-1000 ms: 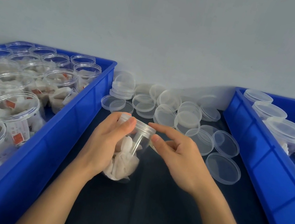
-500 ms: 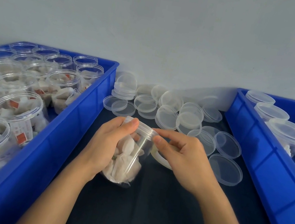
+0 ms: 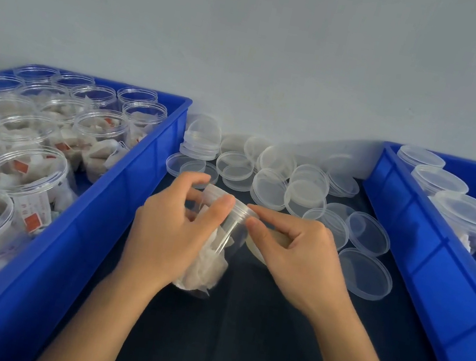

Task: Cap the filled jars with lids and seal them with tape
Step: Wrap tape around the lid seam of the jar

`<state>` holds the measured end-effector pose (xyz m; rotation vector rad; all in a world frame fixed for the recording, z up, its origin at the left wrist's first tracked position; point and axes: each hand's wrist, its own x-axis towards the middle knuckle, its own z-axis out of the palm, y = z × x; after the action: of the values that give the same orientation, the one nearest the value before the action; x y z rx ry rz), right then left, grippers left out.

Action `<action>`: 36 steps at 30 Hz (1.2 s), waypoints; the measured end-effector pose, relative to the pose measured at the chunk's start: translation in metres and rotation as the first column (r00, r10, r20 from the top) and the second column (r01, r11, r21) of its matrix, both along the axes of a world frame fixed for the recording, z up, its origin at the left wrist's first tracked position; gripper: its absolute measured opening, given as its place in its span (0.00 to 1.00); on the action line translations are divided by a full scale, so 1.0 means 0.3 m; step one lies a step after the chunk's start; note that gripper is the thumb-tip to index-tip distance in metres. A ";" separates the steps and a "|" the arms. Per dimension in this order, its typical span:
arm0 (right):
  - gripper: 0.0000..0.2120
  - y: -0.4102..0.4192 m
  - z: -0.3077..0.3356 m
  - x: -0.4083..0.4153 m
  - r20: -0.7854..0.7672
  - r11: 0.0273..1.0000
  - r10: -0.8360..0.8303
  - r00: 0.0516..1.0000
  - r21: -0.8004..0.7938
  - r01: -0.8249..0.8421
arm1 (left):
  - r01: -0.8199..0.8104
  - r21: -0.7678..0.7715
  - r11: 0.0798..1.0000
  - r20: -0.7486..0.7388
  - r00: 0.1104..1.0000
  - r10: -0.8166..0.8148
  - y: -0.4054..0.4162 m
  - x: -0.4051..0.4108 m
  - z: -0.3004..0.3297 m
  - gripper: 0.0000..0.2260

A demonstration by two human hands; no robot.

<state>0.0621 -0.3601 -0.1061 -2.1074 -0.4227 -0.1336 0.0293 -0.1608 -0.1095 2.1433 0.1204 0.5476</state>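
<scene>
A clear plastic jar (image 3: 210, 258) filled with white sachets stands tilted on the dark table between two blue bins, with a clear lid (image 3: 239, 209) on its mouth. My left hand (image 3: 170, 232) grips the jar from the left, thumb and fingers curled over its shoulder and lid. My right hand (image 3: 296, 254) holds a pale tape roll (image 3: 263, 248), mostly hidden under its fingers. The right thumb and forefinger meet at the lid's right rim. No strip of tape can be made out.
The blue bin (image 3: 120, 191) at left holds several open filled jars (image 3: 25, 168). Lidded jars (image 3: 466, 214) sit in the blue bin (image 3: 426, 261) at right. Several loose clear lids (image 3: 271, 180) lie against the wall behind my hands.
The jar has tipped further toward the right. My right hand, with the tape roll under it, has closed in until thumb and forefinger reach the lid's rim.
</scene>
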 end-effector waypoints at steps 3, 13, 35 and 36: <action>0.12 0.019 0.002 -0.019 0.065 0.995 -0.055 0.996 -0.075 0.060 | -0.035 0.189 0.981 -0.014 0.999 0.038 -0.037 -0.017 0.002 0.33; 0.17 0.047 0.026 -0.049 0.178 0.948 -0.099 0.979 -0.282 0.147 | 0.022 0.045 0.999 -0.146 0.989 -0.015 -0.010 -0.008 0.010 0.34; 0.16 0.046 -0.007 -0.039 0.060 0.970 0.020 0.998 -0.242 -0.005 | 0.065 -0.118 0.991 -0.107 0.991 -0.077 0.000 0.011 -0.007 0.36; 0.14 0.042 -0.012 -0.034 0.027 0.980 0.050 0.998 -0.195 -0.044 | 0.064 -0.123 0.990 -0.099 0.992 -0.076 0.004 0.008 -0.007 0.37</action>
<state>0.0519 -0.3474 -0.1097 -2.2880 -0.5223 -0.1023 0.0316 -0.1595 -0.1116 2.0507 0.1316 0.3788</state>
